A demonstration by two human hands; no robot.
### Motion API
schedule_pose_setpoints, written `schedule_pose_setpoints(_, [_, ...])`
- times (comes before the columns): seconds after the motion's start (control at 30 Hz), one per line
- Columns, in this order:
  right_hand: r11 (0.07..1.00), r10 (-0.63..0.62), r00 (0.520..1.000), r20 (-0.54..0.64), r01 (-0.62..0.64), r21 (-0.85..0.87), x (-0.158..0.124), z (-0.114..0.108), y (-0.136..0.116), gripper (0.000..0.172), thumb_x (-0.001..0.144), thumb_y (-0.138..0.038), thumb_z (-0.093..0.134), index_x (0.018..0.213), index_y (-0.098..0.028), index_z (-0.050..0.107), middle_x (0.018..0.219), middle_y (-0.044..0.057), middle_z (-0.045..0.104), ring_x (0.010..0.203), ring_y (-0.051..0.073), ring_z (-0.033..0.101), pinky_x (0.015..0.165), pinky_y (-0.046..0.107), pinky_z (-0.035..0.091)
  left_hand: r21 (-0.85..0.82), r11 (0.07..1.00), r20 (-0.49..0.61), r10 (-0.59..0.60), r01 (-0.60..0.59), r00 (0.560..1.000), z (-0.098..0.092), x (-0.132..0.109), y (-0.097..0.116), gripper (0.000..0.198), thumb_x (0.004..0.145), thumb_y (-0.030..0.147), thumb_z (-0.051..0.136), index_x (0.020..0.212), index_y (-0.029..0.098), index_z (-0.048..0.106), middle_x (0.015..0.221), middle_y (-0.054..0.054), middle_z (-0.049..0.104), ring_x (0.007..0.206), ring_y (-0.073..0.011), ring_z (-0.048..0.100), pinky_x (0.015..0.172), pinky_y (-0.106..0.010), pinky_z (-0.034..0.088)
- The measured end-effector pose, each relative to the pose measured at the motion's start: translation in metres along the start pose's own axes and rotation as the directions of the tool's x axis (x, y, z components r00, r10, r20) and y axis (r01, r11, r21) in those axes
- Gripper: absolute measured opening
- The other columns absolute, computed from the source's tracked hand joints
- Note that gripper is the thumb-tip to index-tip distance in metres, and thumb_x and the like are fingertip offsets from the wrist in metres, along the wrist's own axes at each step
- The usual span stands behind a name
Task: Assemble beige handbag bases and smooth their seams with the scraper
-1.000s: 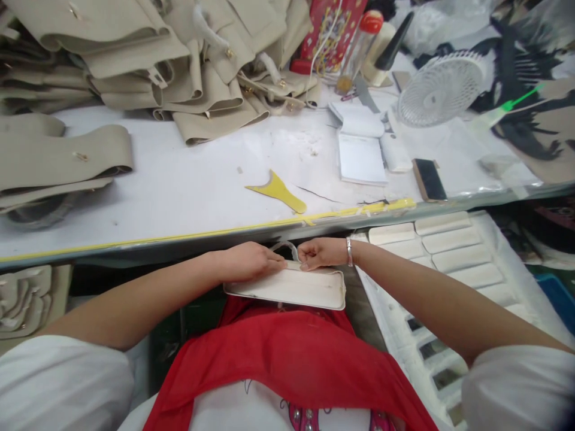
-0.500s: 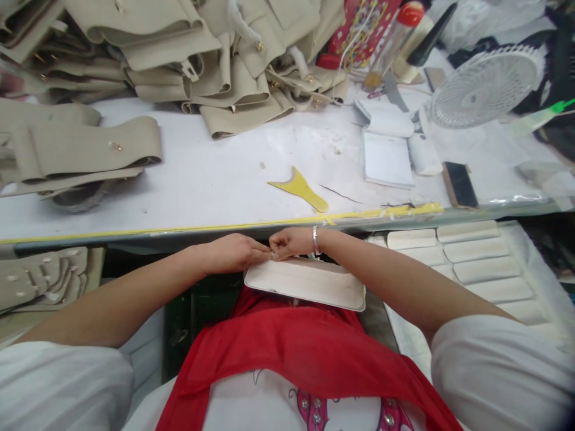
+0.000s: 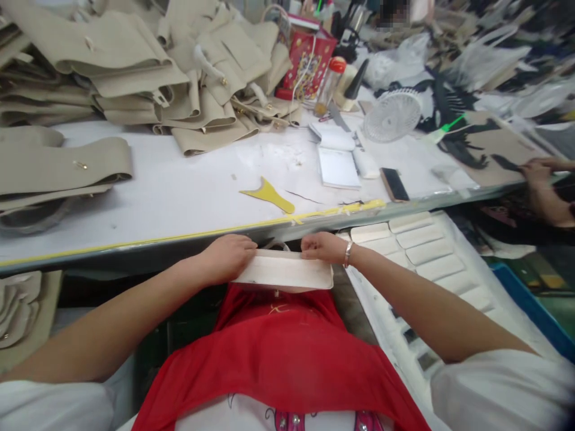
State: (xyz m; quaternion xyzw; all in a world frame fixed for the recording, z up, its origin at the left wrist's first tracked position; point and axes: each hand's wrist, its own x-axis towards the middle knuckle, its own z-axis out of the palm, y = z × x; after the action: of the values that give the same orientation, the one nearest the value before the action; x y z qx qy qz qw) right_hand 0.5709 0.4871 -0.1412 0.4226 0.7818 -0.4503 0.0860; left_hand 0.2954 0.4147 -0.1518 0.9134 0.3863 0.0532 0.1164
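Note:
A cream bag-like piece (image 3: 287, 270) with a long flat base lies across my lap, just below the table edge. My left hand (image 3: 231, 257) is wrapped over its left end, fingers along the upper edge. At the upper right edge of the piece is my right hand (image 3: 321, 246), its fingers curled together; whether anything small is between them I cannot make out. A pale loop shows behind the piece, between the two hands.
The white table (image 3: 179, 197) carries beige bag pieces (image 3: 121, 54), a yellow tool (image 3: 268, 194), a notepad (image 3: 339, 167), a phone (image 3: 394, 184) and a fan (image 3: 393, 115). Right of my lap is a board (image 3: 381, 287) with cream pieces. Another person's hand (image 3: 536, 170) holds something dark.
My hands have moved apart: the left now grips the left end, the right sits near the right end. The view has swung right, bringing another person's hands into sight.

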Motion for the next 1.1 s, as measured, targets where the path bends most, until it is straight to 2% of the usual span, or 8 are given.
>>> schedule_pose_setpoints(0.07, [0.99, -0.112, 0.965, -0.238, 0.087, -0.114, -0.03, 0.018, -0.002, 0.015, 0.08, -0.03, 0.055, 0.081, -0.016, 0.058, 0.075, 0.002, 0.058, 0.068, 0.014, 0.051, 0.063, 0.025, 0.039, -0.049, 0.999, -0.082, 0.018, -0.022, 0.997, 0.009, 0.008, 0.026, 0.026, 0.086, 0.022, 0.046, 0.106, 0.013, 0.061, 0.111, -0.011, 0.062, 0.099, -0.0187, 0.058, 0.089, -0.03, 0.045])
schedule_pose_setpoints(0.13, [0.957, -0.231, 0.896, -0.379, 0.141, -0.252, -0.057, 0.043, 0.001, 0.019, 0.083, -0.033, 0.053, 0.092, -0.017, 0.059, 0.089, 0.006, 0.061, 0.083, 0.017, 0.053, 0.076, 0.03, 0.04, -0.105, 0.994, -0.145, 0.015, -0.03, 0.989, 0.024, 0.014, 0.052, 0.03, 0.087, 0.026, 0.046, 0.111, 0.012, 0.057, 0.113, -0.011, 0.061, 0.1, -0.019, 0.057, 0.088, -0.031, 0.046])
schedule_pose_setpoints(0.2, [0.918, -0.302, 0.839, -0.453, 0.129, -0.374, -0.076, 0.07, 0.008, 0.02, 0.085, -0.033, 0.053, 0.096, -0.017, 0.06, 0.096, 0.008, 0.062, 0.092, 0.019, 0.052, 0.086, 0.034, 0.038, -0.115, 0.993, -0.202, 0.014, -0.038, 0.979, 0.04, 0.019, 0.071, 0.026, 0.087, 0.027, 0.046, 0.105, 0.015, 0.061, 0.109, -0.01, 0.063, 0.099, -0.0197, 0.057, 0.087, -0.034, 0.046])
schedule_pose_setpoints(0.3, [0.888, -0.345, 0.758, -0.553, 0.073, -0.454, -0.088, 0.104, 0.02, 0.015, 0.088, -0.026, 0.048, 0.093, -0.02, 0.061, 0.095, 0.005, 0.063, 0.092, 0.017, 0.053, 0.097, 0.038, 0.032, -0.08, 0.996, -0.291, 0.007, -0.031, 0.957, 0.061, 0.02, 0.084, 0.021, 0.088, 0.025, 0.046, 0.09, 0.019, 0.066, 0.104, -0.006, 0.066, 0.1, -0.0203, 0.057, 0.089, -0.037, 0.045])
schedule_pose_setpoints(0.43, [0.878, -0.366, 0.668, -0.648, 0.017, -0.479, -0.089, 0.124, 0.023, 0.015, 0.088, -0.021, 0.047, 0.09, -0.022, 0.063, 0.092, 0.002, 0.065, 0.093, 0.015, 0.054, 0.103, 0.038, 0.027, -0.048, 0.999, -0.363, 0.005, -0.025, 0.932, 0.072, 0.013, 0.087, 0.022, 0.088, 0.023, 0.046, 0.09, 0.02, 0.067, 0.103, -0.004, 0.067, 0.105, -0.0206, 0.056, 0.091, -0.038, 0.044])
schedule_pose_setpoints(0.6, [0.862, -0.359, 0.613, -0.704, -0.071, -0.501, -0.087, 0.125, 0.016, 0.015, 0.086, -0.019, 0.049, 0.089, -0.024, 0.063, 0.095, 0.002, 0.065, 0.102, 0.018, 0.051, 0.104, 0.04, 0.025, 0.005, 1.0, -0.366, -0.012, 0.015, 0.93, 0.074, 0.011, 0.094, 0.024, 0.088, 0.021, 0.044, 0.096, 0.02, 0.066, 0.107, -0.006, 0.066, 0.108, -0.021, 0.055, 0.093, -0.039, 0.043])
schedule_pose_setpoints(0.83, [0.86, -0.333, 0.564, -0.755, -0.145, -0.488, -0.082, 0.131, 0.011, 0.013, 0.084, -0.019, 0.05, 0.084, -0.022, 0.063, 0.096, 0.003, 0.064, 0.104, 0.019, 0.05, 0.104, 0.039, 0.024, 0.075, 0.997, -0.393, -0.005, 0.037, 0.92, 0.063, 0.021, 0.103, 0.021, 0.085, 0.017, 0.045, 0.09, 0.018, 0.066, 0.102, -0.003, 0.067, 0.105, -0.0217, 0.053, 0.098, -0.042, 0.036])
schedule_pose_setpoints(1.1, [0.87, -0.31, 0.558, -0.77, -0.16, -0.466, -0.082, 0.139, 0.016, 0.012, 0.084, -0.018, 0.05, 0.083, -0.023, 0.061, 0.093, 0.001, 0.064, 0.103, 0.018, 0.051, 0.105, 0.039, 0.022, 0.138, 0.99, -0.291, 0.017, 0.024, 0.957, 0.054, 0.026, 0.105, 0.021, 0.086, 0.018, 0.044, 0.077, 0.017, 0.063, 0.086, -0.007, 0.063, 0.087, -0.0192, 0.05, 0.08, -0.036, 0.041])
